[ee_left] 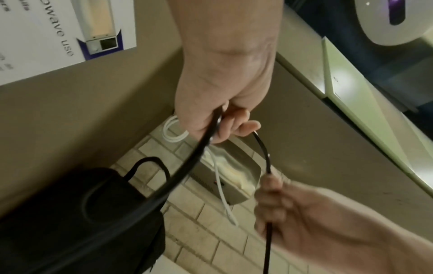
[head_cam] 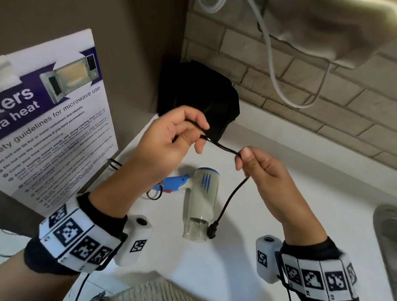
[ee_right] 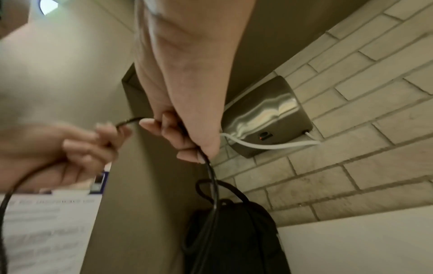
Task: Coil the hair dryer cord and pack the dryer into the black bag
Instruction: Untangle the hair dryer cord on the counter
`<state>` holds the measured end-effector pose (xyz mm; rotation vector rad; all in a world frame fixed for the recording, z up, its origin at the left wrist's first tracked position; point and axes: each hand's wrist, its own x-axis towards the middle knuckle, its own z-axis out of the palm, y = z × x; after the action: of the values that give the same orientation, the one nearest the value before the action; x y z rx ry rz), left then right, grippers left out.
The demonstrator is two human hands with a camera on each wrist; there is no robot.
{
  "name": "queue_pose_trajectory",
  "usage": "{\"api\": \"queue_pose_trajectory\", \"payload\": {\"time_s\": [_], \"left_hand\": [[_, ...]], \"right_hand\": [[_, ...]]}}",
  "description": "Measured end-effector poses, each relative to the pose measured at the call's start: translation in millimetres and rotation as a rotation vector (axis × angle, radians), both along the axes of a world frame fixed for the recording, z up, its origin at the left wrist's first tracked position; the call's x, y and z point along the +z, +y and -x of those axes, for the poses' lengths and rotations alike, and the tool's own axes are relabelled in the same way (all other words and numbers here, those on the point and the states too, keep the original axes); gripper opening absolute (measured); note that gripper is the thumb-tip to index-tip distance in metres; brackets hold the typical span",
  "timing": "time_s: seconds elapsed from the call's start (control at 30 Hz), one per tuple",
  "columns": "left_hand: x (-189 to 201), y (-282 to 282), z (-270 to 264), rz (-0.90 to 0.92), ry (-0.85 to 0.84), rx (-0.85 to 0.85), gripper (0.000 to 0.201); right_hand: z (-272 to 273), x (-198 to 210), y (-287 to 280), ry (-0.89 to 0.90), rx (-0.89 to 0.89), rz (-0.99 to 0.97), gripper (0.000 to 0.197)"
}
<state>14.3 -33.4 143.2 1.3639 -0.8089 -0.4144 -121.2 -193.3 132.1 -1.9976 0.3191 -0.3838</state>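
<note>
A grey and blue hair dryer (head_cam: 201, 195) lies on the white counter (head_cam: 303, 210), nozzle toward me. Its black cord (head_cam: 222, 147) is stretched between both hands above the dryer. My left hand (head_cam: 182, 131) grips a loop of the cord, curled round it (ee_left: 215, 120). My right hand (head_cam: 251, 161) pinches the cord a short way along (ee_right: 187, 140), and the rest hangs down to the black plug (head_cam: 212, 230) beside the nozzle. The black bag (head_cam: 199, 98) stands in the far corner against the wall, also visible behind the cord (ee_left: 77, 213) (ee_right: 234, 231).
A microwave safety poster (head_cam: 48, 113) leans on the left wall. A steel wall unit (head_cam: 332, 31) with a white cable (head_cam: 277, 69) hangs over the brick tiles. A metal sink (head_cam: 390, 236) sits at the right edge.
</note>
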Motion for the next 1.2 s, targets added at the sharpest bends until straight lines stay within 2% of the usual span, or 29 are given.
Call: {"api": "queue_pose_trajectory", "payload": {"time_s": [0.13, 0.33, 0.53, 0.63, 0.73, 0.83, 0.97, 1.2], "left_hand": [[10, 7, -10, 0.123, 0.024, 0.036, 0.023], [20, 16, -23, 0.214, 0.037, 0.091, 0.040], [25, 16, -26, 0.190, 0.030, 0.037, 0.030], [15, 18, -35, 0.039, 0.031, -0.076, 0.028], [-1, 22, -53, -0.200, -0.099, -0.019, 0.027], [-32, 12, -67, -0.316, -0.119, 0.053, 0.023], [-89, -18, -77, -0.483, -0.143, -0.003, 0.032], [-142, -51, -91, -0.739, -0.325, -0.041, 0.030]], "right_hand": [[2, -28, -11, 0.079, -0.015, 0.012, 0.035], [13, -64, -29, 0.210, -0.123, 0.060, 0.036], [22, -88, -47, 0.260, -0.268, 0.023, 0.036], [26, -95, -70, 0.280, -0.588, -0.102, 0.036], [40, -108, -98, 0.326, -0.763, -0.216, 0.033], [45, -119, -106, 0.377, -0.774, -0.307, 0.026], [38, -133, -98, 0.428, -0.771, -0.415, 0.026], [26, -139, -87, 0.542, -0.722, -0.425, 0.023]]}}
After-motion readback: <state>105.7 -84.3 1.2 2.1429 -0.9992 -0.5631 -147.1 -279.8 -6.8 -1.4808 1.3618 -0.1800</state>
